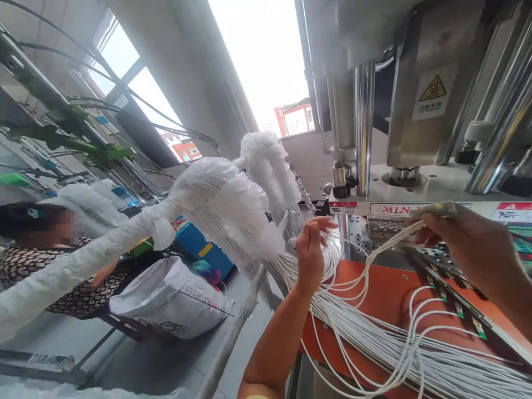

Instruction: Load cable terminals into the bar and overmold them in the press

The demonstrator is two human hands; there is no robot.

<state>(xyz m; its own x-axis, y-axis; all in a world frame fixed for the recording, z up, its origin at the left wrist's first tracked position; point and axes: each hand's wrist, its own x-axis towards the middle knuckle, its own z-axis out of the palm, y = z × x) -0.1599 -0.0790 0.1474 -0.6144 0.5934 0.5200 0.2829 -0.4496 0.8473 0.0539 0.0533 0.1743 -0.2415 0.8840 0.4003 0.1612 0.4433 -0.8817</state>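
A metal machine [451, 141] is filling the upper right, its silver columns rising above a pale bed; a rack [83, 271] wrapped in cloudy plastic is slanting across the left and centre, bunches of white cables hanging from its far end; behind it a bright window [261, 50] is letting in light.

An orange table [386, 277] is standing in front of the machine; a thick sheaf of cables [374, 335] is running across it, from beside the rack to the lower right corner; at the left a person [62, 266] in a patterned top is sitting beyond the rack, near a white sack [170, 302] whose mouth is gaping.

The right hand [457, 227] is reaching in from the right, fingers clamping a slim bundle [390, 241] of white cables; this bundle is hanging above the table, before the machine's front edge — its lower part is curving down towards the sheaf.

The left hand [311, 249] is hovering by the coiled cables next to the rack, fingers curling close together; whether they are pinching a cable, one cannot tell.

Smallest of all, four green pieces [479, 328] are sitting along a dark bar [494, 332] — four cables are arching to them.
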